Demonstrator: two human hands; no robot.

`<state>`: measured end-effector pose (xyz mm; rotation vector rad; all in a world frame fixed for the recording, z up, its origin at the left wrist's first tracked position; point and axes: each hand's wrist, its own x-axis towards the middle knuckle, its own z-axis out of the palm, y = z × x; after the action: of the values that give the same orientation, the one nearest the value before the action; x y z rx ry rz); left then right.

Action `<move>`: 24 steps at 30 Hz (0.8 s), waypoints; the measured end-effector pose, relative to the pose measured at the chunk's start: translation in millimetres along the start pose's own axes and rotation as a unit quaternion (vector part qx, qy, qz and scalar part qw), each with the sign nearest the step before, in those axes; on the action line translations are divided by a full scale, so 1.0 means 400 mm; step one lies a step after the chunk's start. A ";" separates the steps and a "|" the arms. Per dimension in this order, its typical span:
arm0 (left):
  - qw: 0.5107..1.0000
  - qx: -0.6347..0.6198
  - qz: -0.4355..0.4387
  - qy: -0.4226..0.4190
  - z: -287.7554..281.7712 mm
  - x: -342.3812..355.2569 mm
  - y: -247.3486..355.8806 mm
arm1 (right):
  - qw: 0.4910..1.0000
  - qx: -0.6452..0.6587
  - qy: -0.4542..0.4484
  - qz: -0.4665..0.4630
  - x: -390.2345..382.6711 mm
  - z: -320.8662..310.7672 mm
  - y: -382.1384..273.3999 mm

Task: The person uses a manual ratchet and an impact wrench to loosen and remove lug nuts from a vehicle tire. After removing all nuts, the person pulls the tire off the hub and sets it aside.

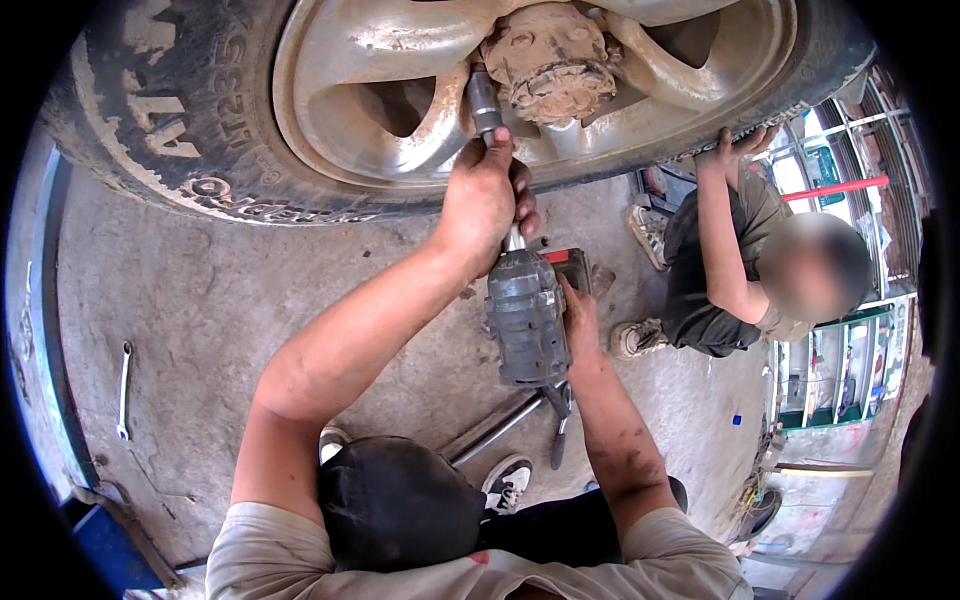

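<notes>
A dark cordless-looking impact wrench points up at the wheel in front of me. My left hand is wrapped round its shaft, just below the steel socket. That socket reaches into a lug-nut recess beside the muddy hub of the silver wheel rim. Whether it sits fully on a nut is hidden. Behind the tool's body, my right hand grips the wrench's handle side, its fingers partly covered. A black tyre surrounds the rim.
At the right a person crouches with hands on the tyre's underside. A combination wrench lies on the concrete floor at left. A metal bar lies near my shoe. Shelving stands far right; a blue box lower left.
</notes>
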<state>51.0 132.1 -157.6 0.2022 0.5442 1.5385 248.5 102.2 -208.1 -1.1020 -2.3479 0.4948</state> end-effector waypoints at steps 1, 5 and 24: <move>1.000 -0.002 -0.001 -0.002 -0.003 0.003 0.000 | 1.000 -0.010 0.001 -0.009 0.009 -0.004 -0.017; 1.000 -0.007 -0.010 -0.012 -0.011 0.021 0.018 | 0.999 0.008 -0.022 0.028 0.044 -0.011 -0.072; 0.999 0.040 -0.004 0.011 0.010 0.048 0.019 | 1.000 0.026 -0.003 -0.018 0.070 -0.034 -0.016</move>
<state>44.9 152.0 -154.8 0.2452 0.6233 1.5137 237.1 121.8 -186.2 -1.0350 -2.3424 0.5429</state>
